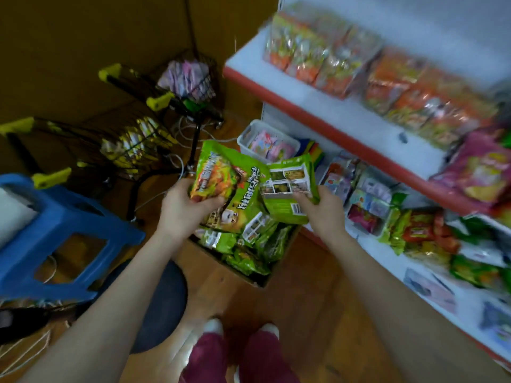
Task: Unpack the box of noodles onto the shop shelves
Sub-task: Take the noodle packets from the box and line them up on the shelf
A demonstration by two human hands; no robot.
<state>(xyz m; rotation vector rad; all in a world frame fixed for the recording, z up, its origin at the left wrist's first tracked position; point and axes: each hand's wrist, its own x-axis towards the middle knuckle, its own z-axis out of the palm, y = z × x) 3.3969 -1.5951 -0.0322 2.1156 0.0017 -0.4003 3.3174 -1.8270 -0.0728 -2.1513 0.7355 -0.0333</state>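
Note:
An open cardboard box sits on the wooden floor in front of me, filled with several green noodle packets. My left hand grips a green noodle packet face up above the box. My right hand grips a second green packet with its back label showing, touching the first. The white shop shelves with a red edge stand to the right, an upper one carrying orange noodle packs and a lower one mixed packets.
A blue plastic stool stands at the left, a round dark stool by my left arm. Black wire trolleys with yellow handles stand behind the box. A white bin of pink packets sits under the shelf. My feet are below.

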